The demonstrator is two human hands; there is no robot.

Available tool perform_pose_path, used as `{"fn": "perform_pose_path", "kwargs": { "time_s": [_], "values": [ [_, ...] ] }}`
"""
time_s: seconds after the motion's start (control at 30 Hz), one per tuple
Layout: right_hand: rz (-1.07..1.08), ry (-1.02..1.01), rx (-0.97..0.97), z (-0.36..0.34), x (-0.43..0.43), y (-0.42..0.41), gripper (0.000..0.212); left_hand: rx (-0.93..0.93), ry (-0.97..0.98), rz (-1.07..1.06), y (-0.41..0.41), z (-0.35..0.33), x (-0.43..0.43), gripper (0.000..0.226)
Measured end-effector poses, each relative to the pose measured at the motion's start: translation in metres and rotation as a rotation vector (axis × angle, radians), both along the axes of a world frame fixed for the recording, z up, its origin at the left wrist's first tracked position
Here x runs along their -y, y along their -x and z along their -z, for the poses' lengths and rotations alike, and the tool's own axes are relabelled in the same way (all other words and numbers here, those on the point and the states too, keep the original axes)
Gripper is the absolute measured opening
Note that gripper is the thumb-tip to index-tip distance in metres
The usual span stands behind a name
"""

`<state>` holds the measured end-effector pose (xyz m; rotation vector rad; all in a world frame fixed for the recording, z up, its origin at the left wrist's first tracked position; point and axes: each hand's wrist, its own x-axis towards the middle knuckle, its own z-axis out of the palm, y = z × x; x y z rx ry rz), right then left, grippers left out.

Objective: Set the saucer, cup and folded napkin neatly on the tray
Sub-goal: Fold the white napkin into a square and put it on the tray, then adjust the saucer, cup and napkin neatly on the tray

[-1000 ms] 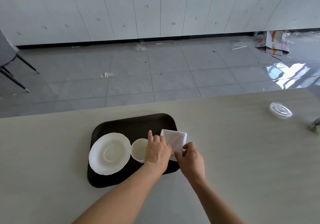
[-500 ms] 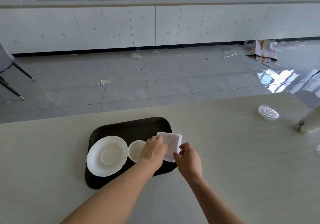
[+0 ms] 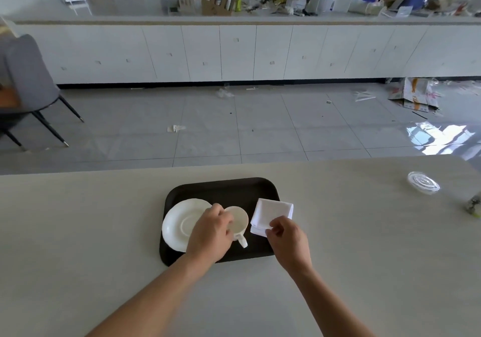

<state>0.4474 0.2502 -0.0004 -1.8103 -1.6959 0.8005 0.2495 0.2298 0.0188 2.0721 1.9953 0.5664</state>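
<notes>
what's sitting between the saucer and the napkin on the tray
In the head view, the cup stands between the saucer and napkin, with the left hand on it.

The table [image 3: 104,232] is a pale beige top with a faint wood grain. A dark tray [image 3: 223,188] with rounded corners lies flat on it. Well off to the tray's right there's a clear round lid [image 3: 423,182], and just past that, at the frame edge, some small greenish thing [image 3: 473,208], too blurry to identify.
</notes>
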Motion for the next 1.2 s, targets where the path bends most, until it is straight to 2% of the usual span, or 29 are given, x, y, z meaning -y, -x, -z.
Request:
{"fn": "perform_pose_path", "kwargs": {
  "time_s": [0.1, 0.37, 0.43, 0.6, 0.77, 0.87, 0.97, 1.1, 1.2],
  "values": [
    [-0.036, -0.023, -0.036, -0.005, 0.011, 0.015, 0.005, 0.009, 0.053, -0.096, 0.034, 0.010, 0.026, 0.016],
    [-0.160, -0.122, -0.122, -0.016, 0.046, 0.076, 0.009, 0.020, 0.093, -0.359, 0.111, 0.038, 0.079, 0.026],
    [-0.190, -0.059, -0.150, -0.011, 0.055, 0.093, 0.011, -0.028, 0.122, -0.403, 0.129, 0.048, 0.087, 0.031],
    [-0.128, 0.319, -0.294, 0.006, 0.067, 0.127, 0.010, -0.244, 0.189, -0.453, 0.161, 0.076, 0.094, 0.040],
    [0.022, 0.407, -0.387, 0.017, 0.065, 0.147, 0.011, -0.291, 0.147, -0.478, 0.162, 0.107, 0.095, 0.041],
    [0.096, 0.405, -0.367, 0.023, 0.059, 0.152, 0.015, -0.213, 0.129, -0.522, 0.159, 0.107, 0.093, 0.037],
    [0.147, 0.401, -0.348, 0.026, 0.053, 0.156, 0.019, -0.005, 0.091, -0.630, 0.158, 0.087, 0.076, 0.014],
    [0.216, 0.431, -0.417, 0.028, 0.046, 0.162, 0.019, 0.337, 0.096, -0.600, 0.144, 0.061, 0.045, 0.040],
    [0.262, 0.450, -0.449, 0.030, 0.042, 0.168, 0.017, 0.467, 0.150, -0.704, 0.137, 0.059, 0.028, 0.020]
  ]
}}
